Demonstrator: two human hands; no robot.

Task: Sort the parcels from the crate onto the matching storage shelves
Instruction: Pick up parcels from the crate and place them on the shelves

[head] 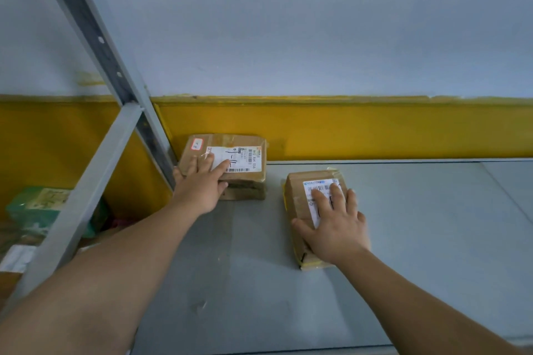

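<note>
Two brown cardboard parcels lie on a grey metal shelf [259, 268]. The wide parcel [242, 153] sits at the back left corner against the wall, its white label marked by hand. My left hand [202, 184] rests on its top near edge, thumb around the left side, fingers flat and spread. The smaller parcel [300, 196] lies to the right, closer to me, with a white barcode label. My right hand [337, 225] lies flat on top of it, fingers spread, thumb at its left side.
A grey perforated shelf upright [95, 40] and a cross beam [95, 181] stand at the left. Beyond them, lower down, several other parcels, one green [37, 207]. A white and yellow wall [346, 130] backs the shelf. Bare shelf surface extends to the right.
</note>
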